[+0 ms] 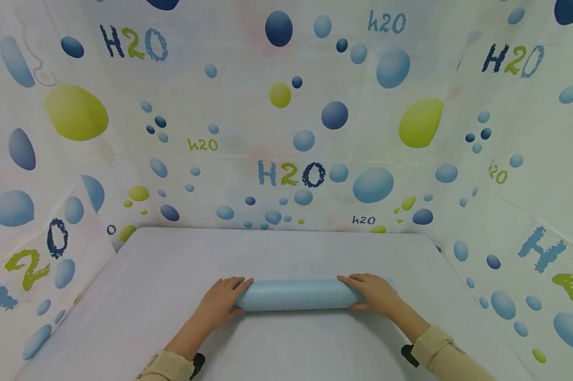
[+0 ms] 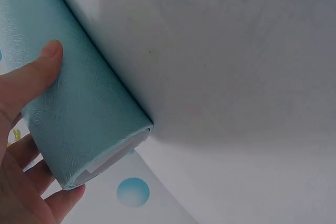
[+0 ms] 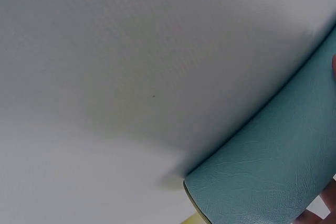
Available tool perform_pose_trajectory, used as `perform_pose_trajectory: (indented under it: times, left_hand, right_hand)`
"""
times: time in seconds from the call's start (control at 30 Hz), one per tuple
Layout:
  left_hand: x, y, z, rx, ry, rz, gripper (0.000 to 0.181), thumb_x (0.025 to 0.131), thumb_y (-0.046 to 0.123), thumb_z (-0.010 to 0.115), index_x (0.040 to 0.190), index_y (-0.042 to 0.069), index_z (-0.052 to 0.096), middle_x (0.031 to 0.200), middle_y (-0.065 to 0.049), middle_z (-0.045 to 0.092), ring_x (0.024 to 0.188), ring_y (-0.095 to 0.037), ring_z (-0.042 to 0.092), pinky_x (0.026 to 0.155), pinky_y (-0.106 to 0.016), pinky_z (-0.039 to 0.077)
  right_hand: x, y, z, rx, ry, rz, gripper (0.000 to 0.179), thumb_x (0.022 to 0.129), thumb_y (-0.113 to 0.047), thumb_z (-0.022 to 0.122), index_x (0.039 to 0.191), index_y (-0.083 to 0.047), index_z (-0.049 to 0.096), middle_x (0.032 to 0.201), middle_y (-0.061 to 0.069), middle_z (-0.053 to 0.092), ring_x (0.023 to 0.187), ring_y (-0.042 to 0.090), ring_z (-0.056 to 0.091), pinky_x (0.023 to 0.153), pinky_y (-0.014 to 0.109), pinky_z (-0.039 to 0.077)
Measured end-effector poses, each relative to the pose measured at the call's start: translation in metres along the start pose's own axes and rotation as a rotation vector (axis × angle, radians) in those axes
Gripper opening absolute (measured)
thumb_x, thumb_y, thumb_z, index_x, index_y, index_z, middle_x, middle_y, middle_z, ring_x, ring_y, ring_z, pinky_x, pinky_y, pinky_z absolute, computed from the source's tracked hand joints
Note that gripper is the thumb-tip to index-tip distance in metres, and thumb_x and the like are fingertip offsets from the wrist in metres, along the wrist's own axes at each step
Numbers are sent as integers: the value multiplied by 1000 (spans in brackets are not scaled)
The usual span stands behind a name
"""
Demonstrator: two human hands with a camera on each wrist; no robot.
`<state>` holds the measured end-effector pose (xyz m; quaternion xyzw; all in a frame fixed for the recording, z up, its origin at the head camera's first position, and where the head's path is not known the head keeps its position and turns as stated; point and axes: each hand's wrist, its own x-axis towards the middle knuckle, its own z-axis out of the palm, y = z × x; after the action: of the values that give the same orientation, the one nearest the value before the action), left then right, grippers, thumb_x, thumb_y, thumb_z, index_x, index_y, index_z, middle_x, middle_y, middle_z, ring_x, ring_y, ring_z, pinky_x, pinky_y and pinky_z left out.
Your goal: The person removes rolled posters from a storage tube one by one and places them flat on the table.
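A roll [image 1: 296,295] lies crosswise on the desk [image 1: 291,254]. Left hand [image 1: 224,300] is positioned at its left end, right hand [image 1: 373,294] near its right end. Desk surface extends before and behind the roll. A hanging sheet [image 1: 248,100] stands behind the desk and along both sides. Sleeves [image 1: 169,365] are located before the roll.

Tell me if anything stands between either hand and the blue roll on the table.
Nothing visible does: the left hand grips the blue roll at one end and the right hand near the other, both directly touching its surface.
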<state>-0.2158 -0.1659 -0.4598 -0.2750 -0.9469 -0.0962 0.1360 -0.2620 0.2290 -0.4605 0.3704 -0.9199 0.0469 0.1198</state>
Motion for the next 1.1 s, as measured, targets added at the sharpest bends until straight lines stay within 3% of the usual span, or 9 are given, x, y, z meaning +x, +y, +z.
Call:
perform_pose_trajectory:
  times: [0.17,0.6,1.1]
  left_hand:
    - [1,5,2,7,20,23,69,61,25,74,121,9,45,111,-12,49,101,-29,46,85,-45,35]
    - [5,23,5,25,7,30,68,62,24,74,121,10,45,111,-11,50,102,-27,46,84,-44,36]
    - [14,46,10,66,-11,25,69,62,32,72,122,13,44,112,-8,50,102,-25,47,82,-43,39]
  right_hand:
    - [-5,1,-1,8,8,4,70,61,-42,71,123,-21,46,105,0,54,91,19,53,77,37,43]
    - [-23,7,-8,18,-31,51,69,62,-41,71,123,-22,45,106,0,54,93,19,53,79,36,42]
    - [-43,22,-11,56,-11,64,70,60,-37,73,122,-21,47,109,1,54,96,20,52,79,37,42]
